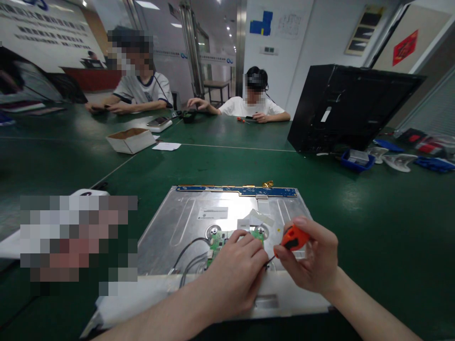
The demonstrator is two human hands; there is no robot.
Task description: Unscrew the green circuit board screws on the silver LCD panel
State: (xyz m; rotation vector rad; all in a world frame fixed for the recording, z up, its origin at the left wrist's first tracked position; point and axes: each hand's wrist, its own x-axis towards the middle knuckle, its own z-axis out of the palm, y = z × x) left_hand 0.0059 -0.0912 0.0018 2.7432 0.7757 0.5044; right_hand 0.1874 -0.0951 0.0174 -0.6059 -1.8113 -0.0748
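An orange and black screwdriver point(294, 237) is held in my right hand point(316, 260), between the thumb and fingers. Its thin shaft slants down to the left and ends beside the fingers of my left hand point(236, 265). That hand lies over the green circuit board point(217, 242) with its fingers bent and together; its fingertips, and anything in them, are hidden. The board sits on the silver metal back of a display panel point(185, 208), with dark and grey cables point(190, 247) leading off its left side. A narrow blue circuit strip point(213, 188) runs along the panel's far edge.
The panel lies on a green table point(227, 166). A large black casing point(341, 109) stands at the back right, near a blue tray point(357, 161). An open box point(131, 140) sits at the back left. Two people sit across the table, one near another orange-handled screwdriver point(241, 120).
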